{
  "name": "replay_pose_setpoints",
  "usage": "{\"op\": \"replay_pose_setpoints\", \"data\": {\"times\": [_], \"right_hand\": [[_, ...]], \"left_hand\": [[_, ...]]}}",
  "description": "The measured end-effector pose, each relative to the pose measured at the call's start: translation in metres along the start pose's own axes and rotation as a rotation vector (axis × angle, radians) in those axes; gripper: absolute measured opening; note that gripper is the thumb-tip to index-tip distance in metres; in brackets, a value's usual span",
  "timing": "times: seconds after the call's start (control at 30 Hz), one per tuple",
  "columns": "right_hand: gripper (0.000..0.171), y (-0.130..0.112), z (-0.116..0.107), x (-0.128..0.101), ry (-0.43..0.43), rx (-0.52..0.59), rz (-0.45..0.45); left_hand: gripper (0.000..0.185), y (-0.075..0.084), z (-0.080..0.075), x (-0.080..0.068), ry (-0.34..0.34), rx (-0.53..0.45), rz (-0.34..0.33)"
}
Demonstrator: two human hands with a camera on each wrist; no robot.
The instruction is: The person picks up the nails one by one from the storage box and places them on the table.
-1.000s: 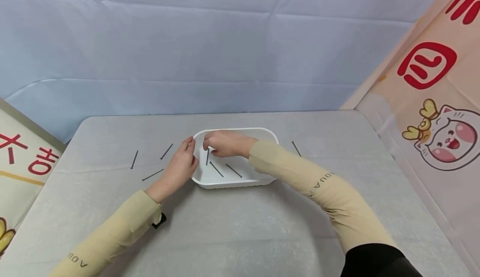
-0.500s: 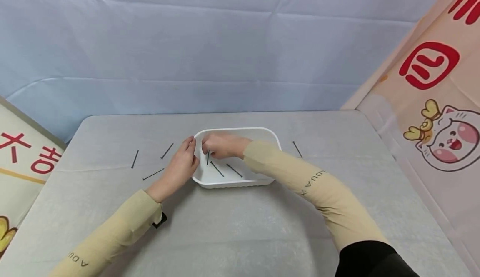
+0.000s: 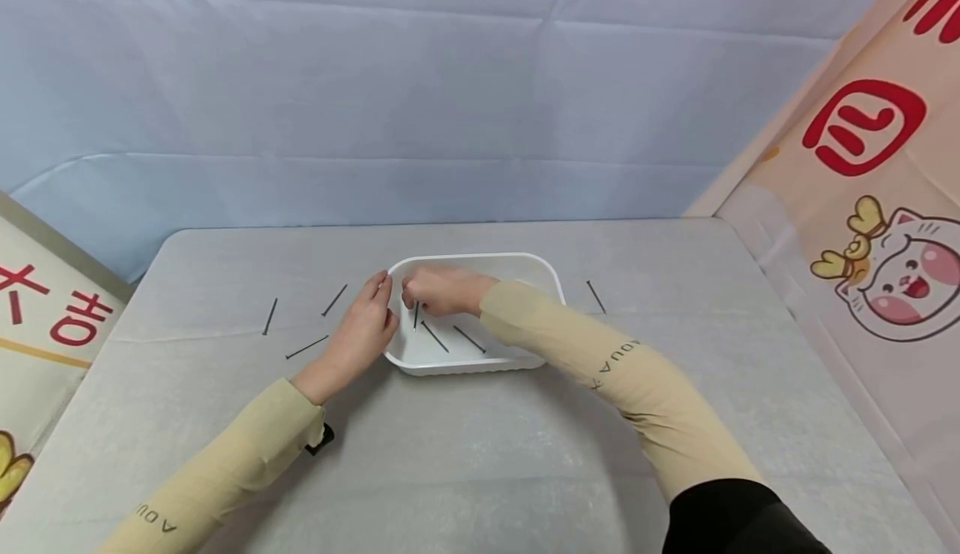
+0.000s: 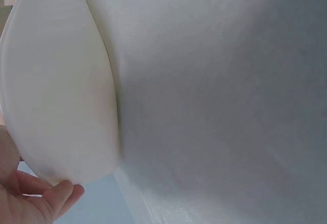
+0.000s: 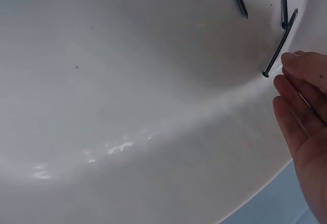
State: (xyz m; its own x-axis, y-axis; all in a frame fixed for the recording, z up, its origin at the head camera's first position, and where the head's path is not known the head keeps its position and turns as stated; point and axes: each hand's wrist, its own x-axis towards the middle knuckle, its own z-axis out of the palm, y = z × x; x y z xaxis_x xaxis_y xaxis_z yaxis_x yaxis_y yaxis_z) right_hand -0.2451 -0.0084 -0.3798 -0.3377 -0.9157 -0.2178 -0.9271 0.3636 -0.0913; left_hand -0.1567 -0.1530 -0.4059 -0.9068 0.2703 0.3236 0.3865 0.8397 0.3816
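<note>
A white tray (image 3: 468, 366) holds several dark nails. My left hand (image 3: 362, 325) grips the tray's left end, fingers along its outer wall; the left wrist view shows the fingertips (image 4: 65, 191) at the tray's lower corner. Inside the tray is my right hand (image 3: 438, 290), its fingers bent, above an upright-lying nail (image 3: 416, 317). In the right wrist view the thumb (image 5: 304, 63) is close beside a nail (image 5: 280, 47), whose head shows uncovered. Two slanted nails, the middle one (image 3: 435, 337) and the right one (image 3: 470, 339), lie nearer the tray's front wall.
On the grey tabletop left of the tray lie three loose nails: one far left (image 3: 270, 316), one farther back (image 3: 334, 300) and one near the left wrist (image 3: 307, 347). Another nail (image 3: 596, 296) lies right of the tray. A pale blue cloth (image 3: 465, 104) hangs behind.
My right hand and forearm have shifted slightly left inside the tray. My left hand keeps its place on the tray's end, and the nails stay where they were.
</note>
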Motion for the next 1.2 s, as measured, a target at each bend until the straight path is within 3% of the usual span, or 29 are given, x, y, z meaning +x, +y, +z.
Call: {"op": "replay_pose_setpoints", "data": {"times": [0.53, 0.83, 1.2], "right_hand": [[0.016, 0.004, 0.010, -0.001, 0.039, 0.020, 0.003], [0.015, 0.001, 0.011, 0.000, -0.055, 0.024, 0.113], [0.014, -0.001, 0.011, -0.002, -0.116, 0.055, 0.182]], "left_hand": [[0.049, 0.003, -0.002, 0.001, 0.005, -0.002, -0.008], [0.049, 0.002, -0.002, -0.001, 0.006, -0.007, -0.015], [0.049, 0.001, 0.000, -0.001, 0.007, -0.007, -0.015]]}}
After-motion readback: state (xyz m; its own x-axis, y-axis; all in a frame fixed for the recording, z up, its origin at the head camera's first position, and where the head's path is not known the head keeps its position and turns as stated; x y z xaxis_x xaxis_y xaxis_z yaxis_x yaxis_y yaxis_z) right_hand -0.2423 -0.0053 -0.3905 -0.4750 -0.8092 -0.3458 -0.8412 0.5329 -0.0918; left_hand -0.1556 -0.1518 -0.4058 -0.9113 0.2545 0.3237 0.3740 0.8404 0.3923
